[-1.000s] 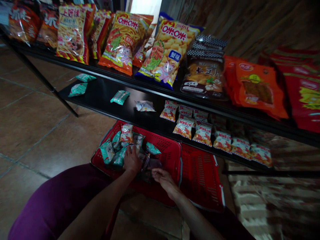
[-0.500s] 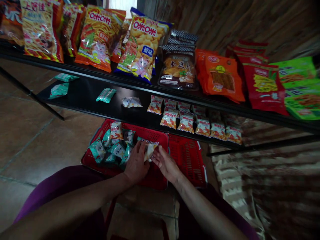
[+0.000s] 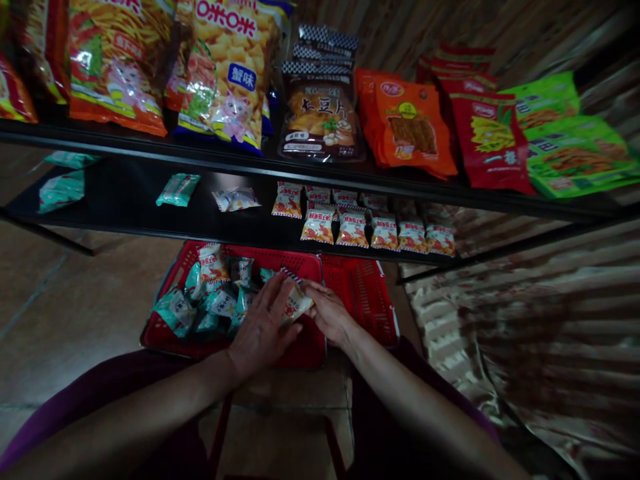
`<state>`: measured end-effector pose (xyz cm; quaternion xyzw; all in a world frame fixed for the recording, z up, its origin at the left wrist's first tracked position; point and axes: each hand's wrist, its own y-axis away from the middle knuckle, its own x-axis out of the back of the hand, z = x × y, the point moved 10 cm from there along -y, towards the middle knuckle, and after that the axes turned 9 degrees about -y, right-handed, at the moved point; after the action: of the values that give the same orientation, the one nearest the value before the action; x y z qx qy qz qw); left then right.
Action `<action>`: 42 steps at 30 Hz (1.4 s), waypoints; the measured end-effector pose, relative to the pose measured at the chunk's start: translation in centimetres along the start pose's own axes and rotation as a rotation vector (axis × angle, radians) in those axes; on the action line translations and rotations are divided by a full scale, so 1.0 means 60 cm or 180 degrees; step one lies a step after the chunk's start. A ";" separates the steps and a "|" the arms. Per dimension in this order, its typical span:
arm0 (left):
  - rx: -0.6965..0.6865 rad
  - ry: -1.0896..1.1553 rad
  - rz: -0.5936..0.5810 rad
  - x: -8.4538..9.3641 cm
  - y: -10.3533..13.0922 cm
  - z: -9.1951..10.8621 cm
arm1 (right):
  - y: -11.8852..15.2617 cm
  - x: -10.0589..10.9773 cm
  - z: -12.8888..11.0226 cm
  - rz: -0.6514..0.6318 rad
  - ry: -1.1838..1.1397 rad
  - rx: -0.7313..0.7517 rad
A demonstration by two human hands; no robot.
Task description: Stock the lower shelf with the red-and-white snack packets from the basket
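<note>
Over the right part of the red basket, a small pale packet sits between the two hands, touching both. The left hand is spread, its fingers extended against the packet's left side; the right hand pinches the packet's right edge between thumb and fingers. Left of the left hand, green packets lie heaped inside the basket, with an orange-and-white packet toward its far side. Beyond, a black lower shelf bears more small packets, and above it stand larger snack bags.
</note>
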<state>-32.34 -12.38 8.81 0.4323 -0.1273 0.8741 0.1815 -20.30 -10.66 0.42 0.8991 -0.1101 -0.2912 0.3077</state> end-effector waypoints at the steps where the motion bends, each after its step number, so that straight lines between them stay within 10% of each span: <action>1: 0.0063 0.0159 0.0100 0.010 -0.006 -0.007 | -0.004 0.004 -0.005 0.0018 0.0018 0.0006; 8: 0.1827 0.2263 0.0330 0.015 -0.029 -0.116 | -0.019 0.008 -0.029 -0.0171 0.0222 -0.0064; 13: 0.2327 0.3957 -0.0187 -0.034 -0.028 -0.086 | -0.012 -0.009 -0.024 -0.0369 0.0540 -0.0125; 20: 0.3004 0.3962 0.0116 -0.036 -0.018 -0.098 | -0.007 -0.022 -0.017 -0.0388 0.0287 -0.0071; 29: 0.3165 0.4021 0.1586 0.016 -0.043 -0.179 | 0.010 0.014 0.029 0.0088 -0.0729 -0.0454; 42: 0.2910 0.4335 0.1498 -0.014 -0.072 -0.161 | 0.016 0.012 0.025 -0.0054 -0.0810 -0.0358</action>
<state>-36.88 -5.00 2.70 -0.1945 0.2885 0.9238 -0.1602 -20.63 -12.44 -0.26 0.8372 -0.1242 -0.4111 0.3387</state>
